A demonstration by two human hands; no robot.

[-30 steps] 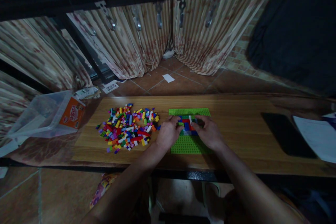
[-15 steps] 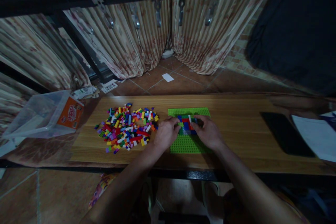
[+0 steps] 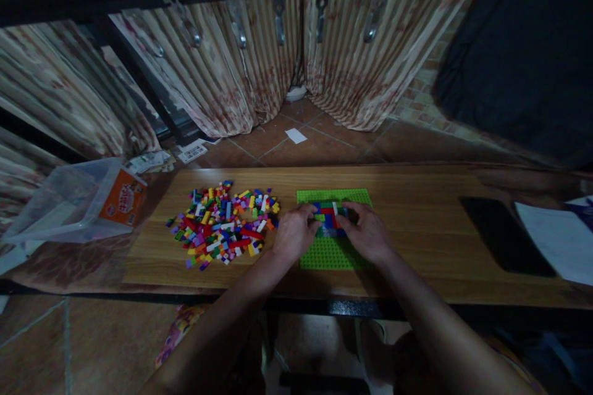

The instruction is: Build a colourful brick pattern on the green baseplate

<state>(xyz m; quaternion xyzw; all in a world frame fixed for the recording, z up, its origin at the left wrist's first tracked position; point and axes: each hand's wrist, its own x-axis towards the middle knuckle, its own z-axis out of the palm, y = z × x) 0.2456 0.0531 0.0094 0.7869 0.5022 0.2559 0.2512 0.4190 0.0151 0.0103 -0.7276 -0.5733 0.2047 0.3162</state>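
A lime-green studded baseplate (image 3: pixel 333 255) lies on the wooden board. Rows of blue, red, green and white toy bricks (image 3: pixel 328 220) form a low block on its upper half. My left hand (image 3: pixel 296 231) curls its fingers against the left side of this block, beside a light green brick. Against the right side, my right hand (image 3: pixel 368 231) presses thumb and fingers close to a white brick (image 3: pixel 334 206). Both hands partly hide the block's ends, and whether a small loose piece sits in the fingers cannot be made out.
A spread of loose coloured bricks (image 3: pixel 227 228) covers the left part of the wooden board (image 3: pixel 417 197). Farther left stands a clear plastic bin (image 3: pixel 60 210) with an orange label. A dark flat tablet-like object (image 3: pixel 504 237) and white paper (image 3: pixel 551 241) lie at the right.
My left hand's fingers have shifted very slightly at the block's left side. The right hand stays in place, and the bricks look the same.
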